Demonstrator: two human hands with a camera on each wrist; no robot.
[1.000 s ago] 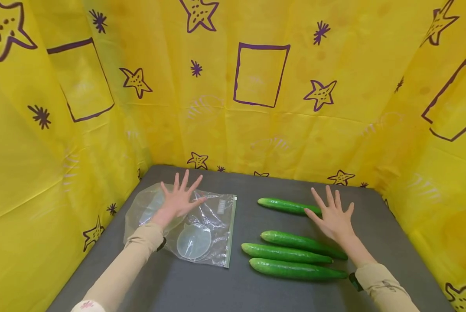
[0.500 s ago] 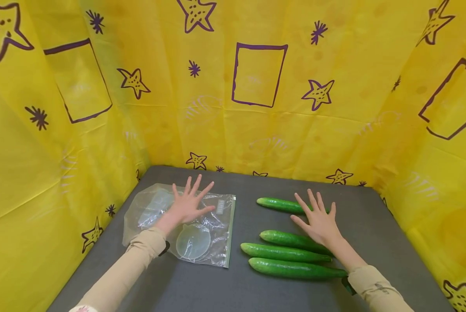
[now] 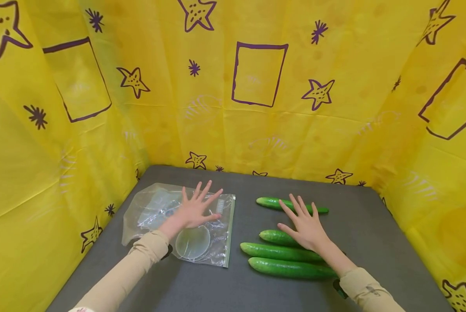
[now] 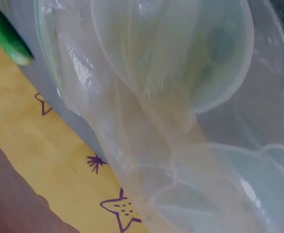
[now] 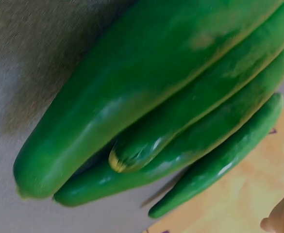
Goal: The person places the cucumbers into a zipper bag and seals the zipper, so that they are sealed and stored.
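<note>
The person's two hands are well apart, fingers straight and spread, and neither grips anything. The left hand [image 3: 193, 212] is over a clear plastic bag [image 3: 222, 236] that lies on the left half of the grey table [image 3: 240, 290], with a green strip [image 3: 230, 236] along the bag's right edge. Inside the bag is a round, see-through disc [image 3: 192, 242] close to the near edge, and the left wrist view shows another rounded piece [image 4: 234, 189] with a small loop tab. The right hand [image 3: 307, 227] is over the cucumbers to the right of the bag (whether it touches any of them, I cannot tell). Three cucumbers [image 3: 283, 252] lie close side by side at the near side, and a fourth cucumber [image 3: 269, 202] lies apart, farther back, partly hidden by the fingers. Both arms wear beige sleeves [image 3: 369, 288], with a dark band [image 3: 340, 289] at each wrist. Yellow cloth [image 3: 217, 134] printed with purple stars and rectangles hangs behind the table and along both sides.
</note>
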